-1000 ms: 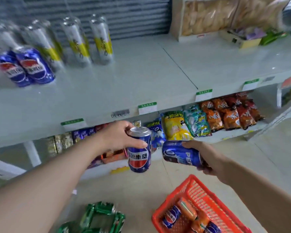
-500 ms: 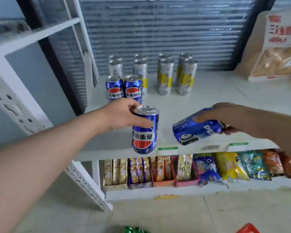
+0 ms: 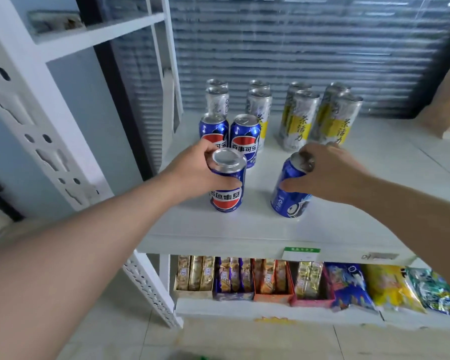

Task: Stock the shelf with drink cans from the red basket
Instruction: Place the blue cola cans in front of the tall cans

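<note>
Blue aluminium drink can (image 3: pixel 226 201) with a red, white and blue roundel is near the front of the white flat shelf (image 3: pixel 244 229), its long axis upright. Its print reads upside down, and a smooth silver end faces up. The left hand (image 3: pixel 192 172) grips its upper half, fingers curled round the back and thumb across the front. Whether its lower rim touches the board I cannot tell.

Just to its right, apart from it, is a second blue aluminium can (image 3: pixel 289 201), glossy, with pale print low on its side. It leans a little, its upper end to the right of its lower end. The right hand (image 3: pixel 333 172) holds it from above, fingers curled over the silver top and thumb pressed against the side.

Right behind the left hand two more blue round cans (image 3: pixel 244 136) stand upright, side by side, pull tabs up. Behind these stand taller slim silver cans (image 3: pixel 259 105), and to their right tall silver cans with yellow bands (image 3: pixel 296 120), all upright, in rows running towards a grey ribbed shutter (image 3: pixel 296 48).

A green-and-white price label (image 3: pixel 301 253) sits on the shelf's front edge. On the shelf below, foil-wrapped packs stand in open cardboard trays (image 3: pixel 270 297), beside crinkled snack bags (image 3: pixel 390 289). A white perforated metal upright (image 3: pixel 37 126) rises at the left.
</note>
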Motion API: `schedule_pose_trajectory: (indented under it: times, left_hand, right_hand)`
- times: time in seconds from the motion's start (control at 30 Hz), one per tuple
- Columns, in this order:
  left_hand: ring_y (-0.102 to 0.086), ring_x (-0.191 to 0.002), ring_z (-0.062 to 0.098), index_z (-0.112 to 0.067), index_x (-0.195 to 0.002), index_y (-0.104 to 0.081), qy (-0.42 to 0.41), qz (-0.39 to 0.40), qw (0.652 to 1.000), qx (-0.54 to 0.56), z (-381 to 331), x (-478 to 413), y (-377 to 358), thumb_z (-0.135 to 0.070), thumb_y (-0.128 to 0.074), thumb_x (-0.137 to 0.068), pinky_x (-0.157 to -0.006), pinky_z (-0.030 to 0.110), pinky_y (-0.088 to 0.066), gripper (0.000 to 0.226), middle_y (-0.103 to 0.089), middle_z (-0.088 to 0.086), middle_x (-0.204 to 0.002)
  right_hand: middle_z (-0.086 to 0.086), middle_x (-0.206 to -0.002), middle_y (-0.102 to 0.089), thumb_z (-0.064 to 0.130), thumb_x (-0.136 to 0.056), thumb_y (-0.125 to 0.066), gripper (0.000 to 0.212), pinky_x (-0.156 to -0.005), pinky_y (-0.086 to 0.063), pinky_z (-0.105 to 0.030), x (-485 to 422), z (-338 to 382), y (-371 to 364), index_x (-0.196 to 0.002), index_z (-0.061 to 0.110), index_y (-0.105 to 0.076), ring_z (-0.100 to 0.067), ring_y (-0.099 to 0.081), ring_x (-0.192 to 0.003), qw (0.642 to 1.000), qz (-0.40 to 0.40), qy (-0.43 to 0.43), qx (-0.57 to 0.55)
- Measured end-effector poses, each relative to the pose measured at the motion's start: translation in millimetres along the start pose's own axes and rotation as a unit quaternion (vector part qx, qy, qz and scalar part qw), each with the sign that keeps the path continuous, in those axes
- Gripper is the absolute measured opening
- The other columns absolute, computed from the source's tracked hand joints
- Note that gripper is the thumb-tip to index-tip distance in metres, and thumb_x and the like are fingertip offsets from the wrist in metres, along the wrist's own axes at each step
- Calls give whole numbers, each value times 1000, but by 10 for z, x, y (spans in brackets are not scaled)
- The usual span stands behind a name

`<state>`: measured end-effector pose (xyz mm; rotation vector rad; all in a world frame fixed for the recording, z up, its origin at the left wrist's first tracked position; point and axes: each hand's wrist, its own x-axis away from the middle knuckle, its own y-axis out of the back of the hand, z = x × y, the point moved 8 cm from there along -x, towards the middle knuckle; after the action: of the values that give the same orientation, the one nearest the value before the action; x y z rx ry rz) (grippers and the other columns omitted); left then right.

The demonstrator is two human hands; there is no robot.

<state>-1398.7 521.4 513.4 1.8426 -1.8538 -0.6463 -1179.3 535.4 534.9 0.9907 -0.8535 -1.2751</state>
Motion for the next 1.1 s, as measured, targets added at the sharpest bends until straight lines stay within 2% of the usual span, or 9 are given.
schedule_pose_trajectory:
  times: [0.13, 0.23, 0.4, 0.47, 0.57, 0.67, 0.77, 0.97, 1.1]
  left_hand:
    - [-57, -105, 13, -25, -129, -38, 10, 47, 993, -105, -62, -75, -35, -36, -86, -62, -77, 25, -47, 83, -56, -10, -118]
    - [-51, -120, 18, -31, -142, -30, -33, 110, 960, -255, -287, -165, -100, -40, -85, -62, -92, 33, -50, 98, -44, -8, -140]
    - [-60, -96, 17, -25, -123, -54, -44, 161, 886, -432, -489, -301, -84, -56, -82, -56, -77, 29, -52, 79, -62, -9, -111]
    - [-63, -86, 22, -14, -110, -60, -5, 150, 902, -405, -447, -319, 14, -57, -82, -57, -66, 28, -47, 72, -65, 1, -99]
    - [-58, -64, 17, -9, -82, -61, 82, 141, 961, -221, -161, -252, 93, -43, -86, -61, -53, 23, -47, 48, -64, 7, -77]
    - [-63, -74, 15, -12, -80, -69, 132, 136, 973, -136, 175, -133, 99, -43, -89, -54, -72, 27, -54, 46, -70, 0, -76]
    - [-67, -94, 17, -18, -94, -72, 151, 135, 968, -147, 364, -50, 114, -55, -88, -46, -93, 40, -52, 62, -74, -3, -92]
    - [-62, -100, 15, -18, -126, -53, 159, 137, 943, -259, 396, 27, -21, -47, -85, -57, -87, 35, -56, 81, -62, -2, -120]
    - [-66, -86, 16, -20, -101, -66, 164, 135, 944, -251, 378, 28, -76, -41, -80, -63, -68, 29, -57, 46, -70, 0, -95]
  right_hand:
    - [-8, -105, -58, 54, -61, -77, 47, -56, -39, -28, -106, 61, -80, -76, 28, -40, -28, -55, -91, 998, 53, 15, 43]
    - [-6, -103, -57, 54, -60, -80, 54, -56, -39, -28, -131, 63, -84, -87, 24, -45, -26, -56, -90, 997, 62, 14, 34]
    - [-4, -109, -56, 56, -59, -80, 65, -61, -40, -28, -126, -4, -83, -106, 23, -52, -24, -54, -92, 999, 45, 22, 17]
    - [-4, -111, -56, 55, -60, -80, 68, -60, -40, -27, -131, -13, -89, -113, 22, -53, -24, -54, -93, 999, 45, 25, 6]
    - [-4, -108, -54, 54, -62, -80, 69, -56, -38, -26, -138, -15, -103, -116, 21, -53, -23, -52, -91, 999, 45, 29, 8]
    - [-4, -107, -53, 55, -63, -79, 67, -62, -40, -28, -137, -40, -110, -115, 21, -53, -23, -51, -91, 999, 38, 33, 4]
    - [-4, -107, -53, 55, -62, -79, 67, -61, -42, -27, -147, -56, -126, -114, 23, -52, -23, -52, -91, 999, 36, 32, -4]
    - [-4, -110, -56, 55, -60, -79, 68, -67, -50, -31, -151, -73, -142, -115, 25, -52, -23, -56, -91, 999, 35, 30, -15]
    - [-3, -109, -54, 54, -61, -78, 68, -63, -48, -29, -145, -82, -150, -116, 25, -51, -23, -55, -91, 999, 34, 28, -17]
